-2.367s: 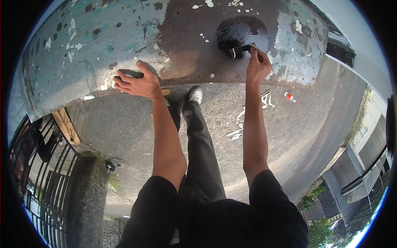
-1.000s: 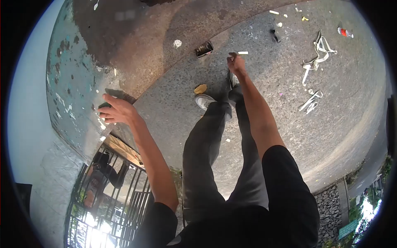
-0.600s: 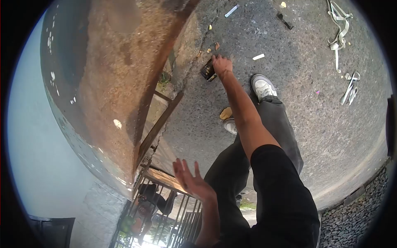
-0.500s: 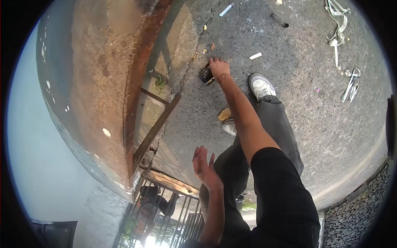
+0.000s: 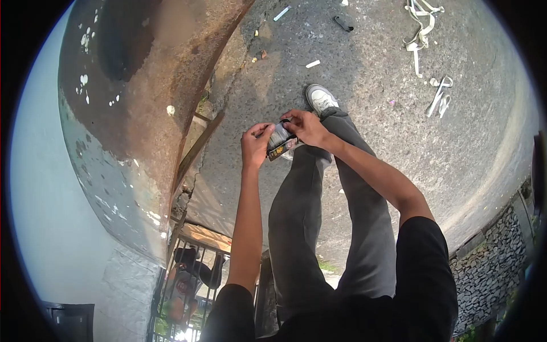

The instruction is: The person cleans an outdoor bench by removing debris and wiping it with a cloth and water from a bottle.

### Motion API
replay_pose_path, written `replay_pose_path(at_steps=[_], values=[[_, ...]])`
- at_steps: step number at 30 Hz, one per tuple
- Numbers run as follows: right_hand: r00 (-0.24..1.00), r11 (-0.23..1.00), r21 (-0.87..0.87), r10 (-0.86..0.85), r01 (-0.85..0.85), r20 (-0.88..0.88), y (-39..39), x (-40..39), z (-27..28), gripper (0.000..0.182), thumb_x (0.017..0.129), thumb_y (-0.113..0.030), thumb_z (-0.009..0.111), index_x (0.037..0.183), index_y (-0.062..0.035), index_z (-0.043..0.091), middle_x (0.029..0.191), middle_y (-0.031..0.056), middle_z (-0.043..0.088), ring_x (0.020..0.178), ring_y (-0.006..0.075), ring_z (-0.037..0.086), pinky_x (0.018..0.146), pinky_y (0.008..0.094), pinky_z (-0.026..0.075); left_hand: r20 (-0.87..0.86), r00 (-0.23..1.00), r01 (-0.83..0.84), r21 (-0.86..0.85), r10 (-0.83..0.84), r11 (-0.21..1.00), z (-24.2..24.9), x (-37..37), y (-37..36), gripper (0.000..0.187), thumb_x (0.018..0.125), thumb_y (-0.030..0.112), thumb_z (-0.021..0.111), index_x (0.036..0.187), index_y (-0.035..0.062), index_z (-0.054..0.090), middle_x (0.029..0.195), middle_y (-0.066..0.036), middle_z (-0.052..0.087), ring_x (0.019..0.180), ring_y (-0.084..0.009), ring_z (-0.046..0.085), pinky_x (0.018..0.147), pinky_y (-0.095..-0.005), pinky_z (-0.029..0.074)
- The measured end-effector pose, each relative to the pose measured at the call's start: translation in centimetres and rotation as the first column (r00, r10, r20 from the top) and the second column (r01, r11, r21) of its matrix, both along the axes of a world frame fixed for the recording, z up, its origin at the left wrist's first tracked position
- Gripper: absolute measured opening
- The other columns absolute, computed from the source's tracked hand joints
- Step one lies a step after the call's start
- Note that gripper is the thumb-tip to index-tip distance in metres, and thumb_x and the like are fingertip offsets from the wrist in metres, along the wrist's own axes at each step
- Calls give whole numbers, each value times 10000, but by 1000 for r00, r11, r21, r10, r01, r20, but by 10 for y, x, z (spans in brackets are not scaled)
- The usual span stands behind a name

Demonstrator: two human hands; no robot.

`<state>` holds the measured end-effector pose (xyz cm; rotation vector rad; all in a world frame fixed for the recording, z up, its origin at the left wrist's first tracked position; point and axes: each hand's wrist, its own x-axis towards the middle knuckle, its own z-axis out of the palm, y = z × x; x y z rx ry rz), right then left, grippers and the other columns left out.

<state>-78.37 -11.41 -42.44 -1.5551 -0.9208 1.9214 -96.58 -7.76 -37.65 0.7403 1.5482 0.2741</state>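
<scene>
Between my two hands is a small dark packet with printed colours along its lower edge and a clear, shiny part above. My left hand pinches its left side between thumb and fingers. At its upper right, my right hand grips it with bent fingers, which cover part of it. The packet is off the ground, in front of my shoes; its contents are hard to make out.
Pale straps and a shorter strap bundle lie on the rough concrete. A dark curved piece and a white stick lie ahead. Left stands a rusty, paint-spotted wall; a person is behind the gate.
My right hand has lifted the packet from the ground and brought it closer. My left hand has come up and taken hold of its other side. The view has shifted.
</scene>
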Motion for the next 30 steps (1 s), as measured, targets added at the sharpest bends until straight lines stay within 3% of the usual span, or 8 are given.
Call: replay_pose_path(at_steps=[5, 10, 16, 18, 19, 20, 23, 30], values=[[970, 962, -229, -187, 149, -157, 7, 19, 56, 253, 966, -274, 613, 854, -49, 636, 735, -58, 592, 675, 8, 498, 599, 212, 404, 22, 985, -170, 43, 169, 985, 61, 20, -9, 270, 895, 200, 709, 899, -66, 665, 765, -10, 632, 667, -51, 534, 586, -222, 432], [903, 905, -349, -343, 243, -259, 8, 4, 98, 293, 965, -307, 610, 785, -77, 618, 718, -75, 571, 655, -4, 474, 577, 206, 390, 72, 963, -263, 58, 259, 963, 88, 14, -18, 281, 907, 208, 696, 900, -71, 664, 752, -12, 627, 665, -48, 527, 582, -218, 426], [975, 976, 86, -208, 202, 75, 14, -12, 143, 270, 925, -272, 650, 909, -3, 641, 682, 75, 630, 604, 106, 561, 571, 290, 452, 47, 934, -357, 147, 354, 922, 134, 3, -19, 283, 913, 207, 686, 887, -74, 660, 757, -15, 632, 658, -46, 524, 579, -214, 427], [983, 973, 229, -10, -32, 181, 29, -3, 186, 268, 906, -232, 669, 997, 12, 609, 645, 133, 603, 595, 142, 587, 575, 323, 474, 13, 939, -344, 113, 345, 932, 154, -6, -15, 266, 923, 203, 668, 915, -62, 656, 806, -25, 645, 707, -67, 548, 628, -222, 436], [966, 964, 161, 183, -213, 181, 37, 1, 205, 212, 943, -151, 629, 1060, 19, 578, 765, 0, 608, 715, 73, 564, 645, 251, 463, 21, 934, -356, 125, 356, 926, 163, -8, -12, 266, 923, 203, 668, 915, -62, 656, 806, -25, 645, 707, -67, 548, 628, -222, 436], [963, 959, 173, 193, -225, 186, 34, 0, 208, 212, 943, -151, 629, 1060, 19, 578, 765, 0, 608, 715, 73, 564, 645, 251, 463, -27, 952, -300, 138, 306, 944, 173, -10, -9, 262, 921, 200, 670, 919, -62, 657, 809, -26, 648, 705, -68, 552, 625, -223, 439], [936, 998, -66, 1, -26, -353, 28, 2, 222, 241, 911, -11, 615, 1144, 0, 554, 992, 20, 613, 924, 91, 583, 814, 253, 472, -8, 950, -307, 176, 313, 935, 203, -8, -9, 270, 911, 211, 681, 895, -57, 662, 776, -21, 643, 681, -60, 546, 601, -221, 440], [948, 999, -34, 4, -16, -319, 43, 26, 334, 276, 901, 4, 628, 1169, 6, 560, 1007, 31, 638, 933, 97, 595, 831, 257, 488, 114, 958, -282, 215, 263, 935, 306, 4, 1, 279, 903, 227, 687, 870, -48, 667, 742, -11, 633, 653, -52, 538, 575, -214, 435]])
